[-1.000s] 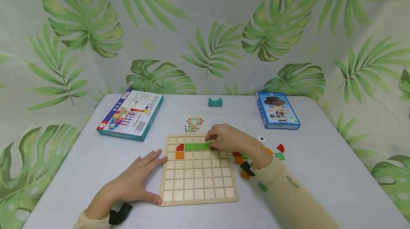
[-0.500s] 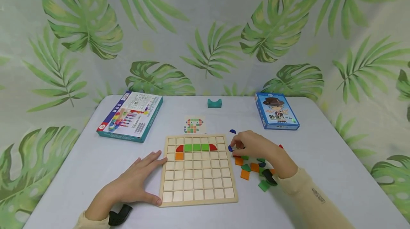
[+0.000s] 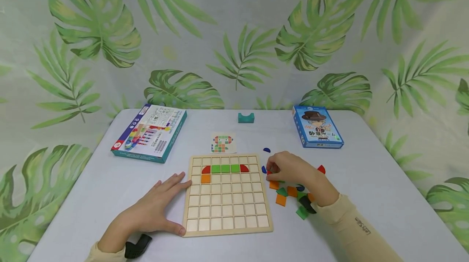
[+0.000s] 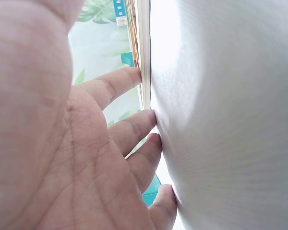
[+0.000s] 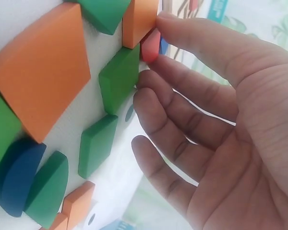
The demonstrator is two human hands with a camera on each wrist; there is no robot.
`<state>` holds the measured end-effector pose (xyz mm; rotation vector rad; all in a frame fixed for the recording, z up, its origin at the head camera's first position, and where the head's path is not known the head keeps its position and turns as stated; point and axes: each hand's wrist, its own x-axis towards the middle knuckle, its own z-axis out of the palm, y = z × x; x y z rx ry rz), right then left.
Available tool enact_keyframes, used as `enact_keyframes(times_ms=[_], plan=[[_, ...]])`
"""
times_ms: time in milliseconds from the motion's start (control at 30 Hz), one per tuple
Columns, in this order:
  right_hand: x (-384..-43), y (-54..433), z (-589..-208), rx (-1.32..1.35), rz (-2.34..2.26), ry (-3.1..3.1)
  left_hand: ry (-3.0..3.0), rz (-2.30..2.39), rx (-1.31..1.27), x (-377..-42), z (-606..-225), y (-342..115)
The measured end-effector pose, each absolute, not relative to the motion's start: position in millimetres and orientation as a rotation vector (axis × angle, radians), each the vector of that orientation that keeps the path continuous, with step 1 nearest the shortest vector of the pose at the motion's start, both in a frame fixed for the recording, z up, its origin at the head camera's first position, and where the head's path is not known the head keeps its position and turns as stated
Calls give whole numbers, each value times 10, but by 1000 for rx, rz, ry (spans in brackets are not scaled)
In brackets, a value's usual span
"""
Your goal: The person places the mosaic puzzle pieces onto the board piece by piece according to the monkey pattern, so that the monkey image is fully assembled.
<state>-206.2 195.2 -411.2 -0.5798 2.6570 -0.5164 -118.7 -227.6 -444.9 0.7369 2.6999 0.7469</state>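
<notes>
A wooden grid board lies on the table. Its second row holds a red quarter-round tile, several green square tiles and another red quarter-round tile, with an orange square tile under the left end. My left hand rests spread on the table, fingertip and thumb touching the board's left edge. Beyond the right edge, my right hand has thumb and index finger on a small red tile, partly hidden between them. An orange tile lies against it.
Loose tiles, including an orange square and a green one, lie right of the board. A blue half-round tile lies farther back. Behind the board are a pattern card, a teal block and two boxes, one blue.
My right hand has left the red tile in the board's second row and moved right to the loose tiles, where its fingertips have closed on a red tile. The left hand stays put.
</notes>
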Motion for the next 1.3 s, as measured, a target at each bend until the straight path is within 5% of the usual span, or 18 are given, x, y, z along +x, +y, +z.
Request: enact_keyframes(times_ms=[1300], plan=[[-2186,2055,-4126,-623,-461,2741,2715,724,748,-1193,-4462,-2274]])
